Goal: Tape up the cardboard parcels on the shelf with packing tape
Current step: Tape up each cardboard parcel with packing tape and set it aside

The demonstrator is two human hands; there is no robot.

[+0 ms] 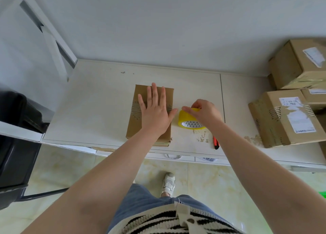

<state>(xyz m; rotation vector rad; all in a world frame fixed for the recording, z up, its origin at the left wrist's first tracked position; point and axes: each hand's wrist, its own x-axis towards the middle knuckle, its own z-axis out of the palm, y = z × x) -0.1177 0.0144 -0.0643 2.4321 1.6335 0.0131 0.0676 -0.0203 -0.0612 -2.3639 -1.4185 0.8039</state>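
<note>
Cardboard parcel [141, 119]: flat, brown, lying near the front edge of the white shelf [91, 107], rows of small slots punched across its top. Left hand [156, 110]: laid flat on the parcel's top, fingers straight and slightly spread, thumb reaching past the right edge. Roll of packing tape [189, 121]: yellow, standing tilted on the shelf just beside the parcel's right side, white patterned core showing. Right hand [204, 111]: over the roll from above, fingers curled round its upper rim. Red and black utility knife [216, 143]: on the shelf, near the front edge, under the right forearm. Stacked cardboard boxes [285, 117]: far right, labelled.
</note>
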